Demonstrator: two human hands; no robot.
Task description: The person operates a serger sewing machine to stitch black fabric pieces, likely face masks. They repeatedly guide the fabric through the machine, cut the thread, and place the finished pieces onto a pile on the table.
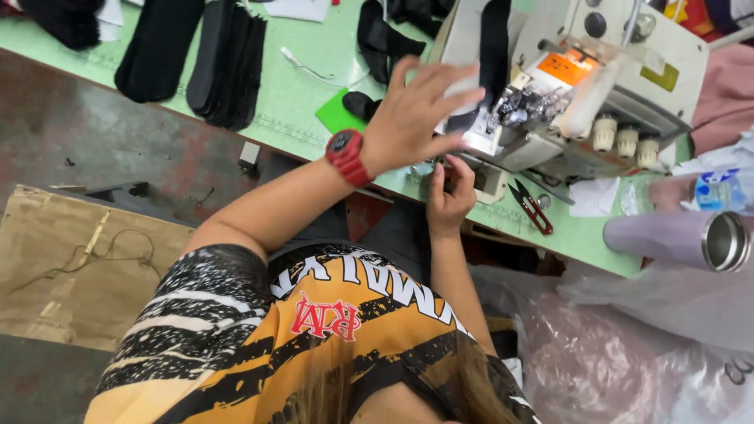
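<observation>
Black fabric strip (495, 47) lengthwise away under left hand (416, 110).

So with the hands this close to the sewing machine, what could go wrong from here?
1. The left hand is spread flat right beside the needle area of the sewing machine, so fingers could get caught or nicked there.
2. The right hand works at the table edge under the machine, partly hidden by the left, so it may be hard to watch.
3. The red-handled snips lie open near that edge and could be knocked off.

Snips (532, 207) right of machine (581, 86).
</observation>
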